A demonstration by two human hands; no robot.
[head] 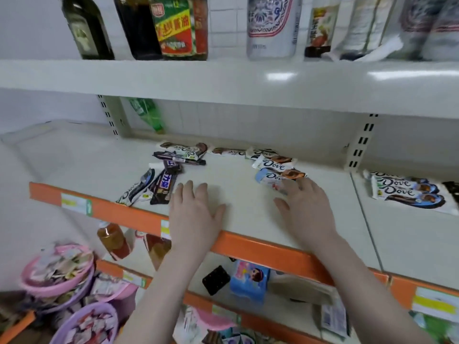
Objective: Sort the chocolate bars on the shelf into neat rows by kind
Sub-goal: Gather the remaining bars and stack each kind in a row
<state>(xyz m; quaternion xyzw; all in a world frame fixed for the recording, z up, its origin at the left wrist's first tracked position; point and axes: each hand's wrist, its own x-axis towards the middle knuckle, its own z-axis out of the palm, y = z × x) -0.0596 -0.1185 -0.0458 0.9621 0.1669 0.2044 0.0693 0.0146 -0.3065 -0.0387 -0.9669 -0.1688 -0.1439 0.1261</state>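
Both hands are flat and open, holding nothing. The left hand rests on the bare white shelf, and the right hand has its fingertips on a pale blue Dove bar. More shiny Dove bars curve behind it — a mixed heap of dark bars lies to the left. The shelf is smooth, with an orange edge.

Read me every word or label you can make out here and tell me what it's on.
"Dove": white chocolate bars behind the right hand.
"Dove": bars on the right-hand shelf section.
"Dove": black-and-white bar near the shelf edge.
Dark bar, bottle labels, orange-rail price tags: too blurred to read.
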